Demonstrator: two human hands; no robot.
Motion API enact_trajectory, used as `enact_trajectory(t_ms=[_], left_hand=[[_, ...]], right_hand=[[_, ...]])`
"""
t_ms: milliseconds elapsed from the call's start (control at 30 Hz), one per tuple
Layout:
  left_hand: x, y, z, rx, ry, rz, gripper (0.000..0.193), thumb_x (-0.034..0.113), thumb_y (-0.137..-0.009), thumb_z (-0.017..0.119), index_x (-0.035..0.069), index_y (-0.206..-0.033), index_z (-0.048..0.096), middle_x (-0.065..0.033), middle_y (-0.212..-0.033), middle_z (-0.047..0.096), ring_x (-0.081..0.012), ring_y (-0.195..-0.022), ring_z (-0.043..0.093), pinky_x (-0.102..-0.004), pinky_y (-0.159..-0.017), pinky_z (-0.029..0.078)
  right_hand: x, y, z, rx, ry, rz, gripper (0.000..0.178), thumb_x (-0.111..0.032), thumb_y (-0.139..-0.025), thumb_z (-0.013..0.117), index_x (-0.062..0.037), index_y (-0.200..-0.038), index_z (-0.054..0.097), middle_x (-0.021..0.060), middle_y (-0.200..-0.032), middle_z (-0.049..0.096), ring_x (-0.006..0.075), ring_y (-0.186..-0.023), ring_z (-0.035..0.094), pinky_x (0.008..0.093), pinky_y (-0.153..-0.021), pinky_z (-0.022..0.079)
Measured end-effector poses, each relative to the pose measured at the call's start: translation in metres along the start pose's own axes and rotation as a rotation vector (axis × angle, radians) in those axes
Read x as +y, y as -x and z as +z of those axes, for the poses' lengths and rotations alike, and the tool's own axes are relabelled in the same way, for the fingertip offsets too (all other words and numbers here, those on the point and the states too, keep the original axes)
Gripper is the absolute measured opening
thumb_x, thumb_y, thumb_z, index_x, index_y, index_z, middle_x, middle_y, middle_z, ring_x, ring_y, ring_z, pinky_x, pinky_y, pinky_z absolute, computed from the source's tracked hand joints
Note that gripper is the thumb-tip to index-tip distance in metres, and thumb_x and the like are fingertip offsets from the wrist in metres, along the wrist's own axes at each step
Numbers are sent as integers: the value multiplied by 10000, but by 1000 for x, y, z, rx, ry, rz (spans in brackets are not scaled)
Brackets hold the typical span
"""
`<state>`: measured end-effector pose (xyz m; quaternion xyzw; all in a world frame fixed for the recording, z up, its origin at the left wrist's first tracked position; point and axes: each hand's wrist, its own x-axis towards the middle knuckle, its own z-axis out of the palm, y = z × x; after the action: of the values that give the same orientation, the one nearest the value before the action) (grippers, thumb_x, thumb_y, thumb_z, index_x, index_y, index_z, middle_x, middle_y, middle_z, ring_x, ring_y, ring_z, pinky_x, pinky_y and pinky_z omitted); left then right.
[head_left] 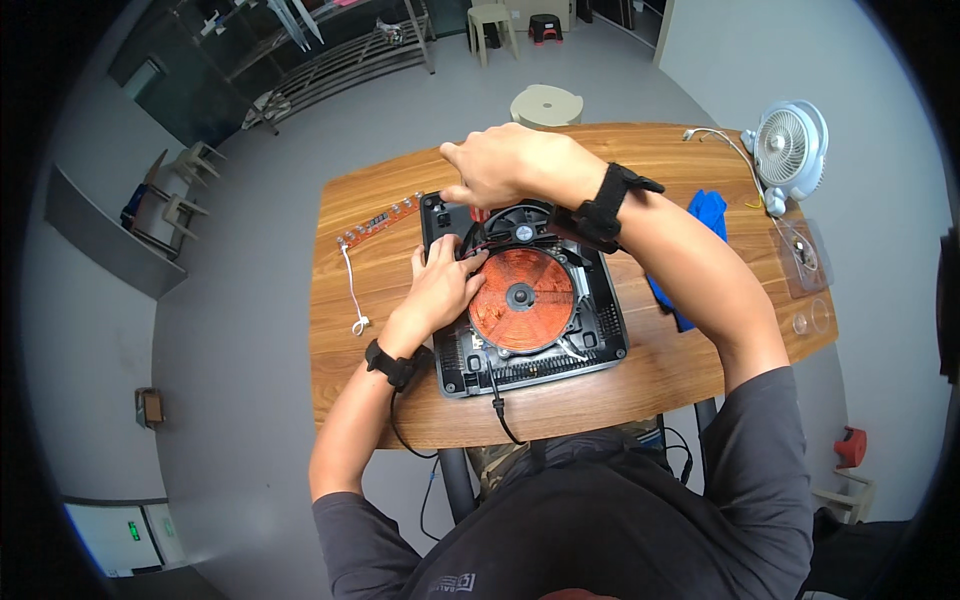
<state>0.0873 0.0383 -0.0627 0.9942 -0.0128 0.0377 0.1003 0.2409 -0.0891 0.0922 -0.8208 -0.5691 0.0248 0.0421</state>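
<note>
An opened induction cooker base (pixel 530 373) lies on the table, its round copper coil (pixel 522 325) showing. At the far side of the coil sits a black cooling fan (pixel 524 232). My left hand (pixel 440 283) rests at the coil's left edge, fingers stretched out and fingertips near thin wires beside the fan. Above the far left corner of the base, my right hand (pixel 512 168) is closed round what looks like a red-handled screwdriver (pixel 479 214), pointing down. Most of its handle is hidden by the hand, and its tip is hard to make out.
An orange circuit board (pixel 380 222) with a white cable lies left of the base. To the right are a blue cloth (pixel 708 212), a clear plastic tray (pixel 803 255) with small parts and a white fan (pixel 783 150). A black power cord (pixel 499 405) leaves the base's near edge.
</note>
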Motion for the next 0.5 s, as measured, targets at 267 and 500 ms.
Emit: enact_trajectory(t_ms=[267, 500], left_hand=[[0, 0, -1, -9, 5, 10, 407, 308, -973, 658, 161, -1352, 677, -181, -1346, 503, -380, -1326, 440, -589, -1132, 286], [1, 0, -3, -25, -2, -2, 415, 309, -975, 656, 161, -1363, 670, -192, -1352, 494, -390, -1336, 435, -596, -1143, 274]], right_hand=[[10, -14, 11, -95, 9, 2, 447, -352, -981, 607, 5, -1250, 626, 241, -981, 740, 412, -977, 714, 497, -867, 570], [2, 7, 3, 0, 1, -31, 418, -340, -975, 613, 19, -1184, 655, 258, -991, 733, 419, -990, 708, 483, -871, 576]])
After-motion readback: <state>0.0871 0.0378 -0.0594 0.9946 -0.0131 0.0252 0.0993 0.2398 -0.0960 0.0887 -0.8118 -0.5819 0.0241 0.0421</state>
